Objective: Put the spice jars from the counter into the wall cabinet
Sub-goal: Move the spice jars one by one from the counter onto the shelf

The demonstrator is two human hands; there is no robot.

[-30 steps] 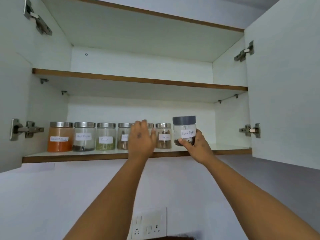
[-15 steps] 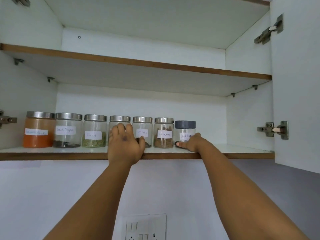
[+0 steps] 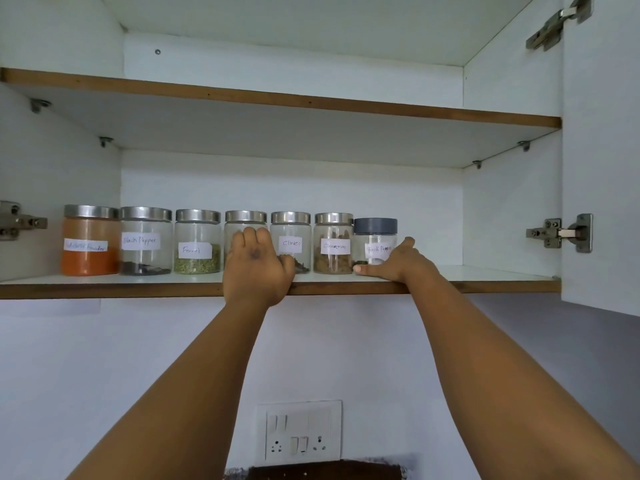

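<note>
Since the earlier frames the grey-lidded jar [image 3: 375, 242] had come down out of the right hand's [image 3: 398, 263] grasp and now stood on the lower shelf [image 3: 485, 284], last on the right of the row. Both forearms reached up from the bottom of the view, with a socket plate [image 3: 298, 432] on the wall between them.

Nearest on the shelf, the left hand [image 3: 258, 268] rested over the front edge, its fingers curled loosely and its knuckles against the fourth jar [image 3: 245, 225], whose label it hid; it closed on nothing that could be seen, though whether the fingertips touched the glass I could not tell. That hand's thumb side lay in front of the cloves jar [image 3: 291, 242]. The right hand lay flat and spread on the shelf, thumb pointing left along the board in front of the grey-lidded jar, fingers passing beside the jar's right side; it held nothing.

Behind the hands seven jars stood upright in a line, close together. From the left: an orange powder jar [image 3: 90, 240], a black pepper jar [image 3: 145, 241], a fennel jar [image 3: 197, 242], the hidden one, cloves, a cinnamon jar [image 3: 333, 244], then the grey-lidded one, also marked black pepper. Right of it the shelf was bare. Farther up, the upper shelf [image 3: 311, 103] crossed the cabinet, and the open door [image 3: 602, 168] hung at right on its hinges [image 3: 561, 233].
</note>
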